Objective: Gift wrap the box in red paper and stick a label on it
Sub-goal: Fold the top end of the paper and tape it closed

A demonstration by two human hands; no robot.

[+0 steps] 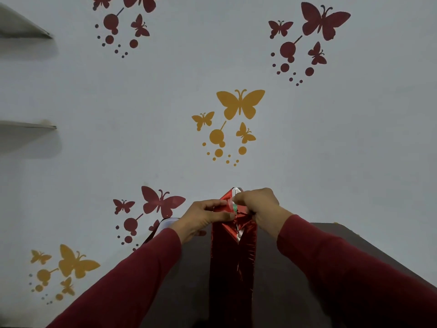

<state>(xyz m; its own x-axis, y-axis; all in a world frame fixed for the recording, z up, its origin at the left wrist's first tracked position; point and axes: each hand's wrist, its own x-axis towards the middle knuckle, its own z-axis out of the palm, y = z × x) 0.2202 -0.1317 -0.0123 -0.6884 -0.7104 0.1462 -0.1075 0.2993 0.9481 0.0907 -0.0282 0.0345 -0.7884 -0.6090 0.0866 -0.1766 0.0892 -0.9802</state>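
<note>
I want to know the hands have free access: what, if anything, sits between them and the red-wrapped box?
Nothing visible. The left hand and right hand both already grip the folded top end of the red-wrapped box.

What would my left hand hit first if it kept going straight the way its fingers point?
The left hand points rightward at the red-wrapped box, which its fingers already pinch at the folded end. Past that, probably the right hand on the other side, though depth is unclear.
</note>
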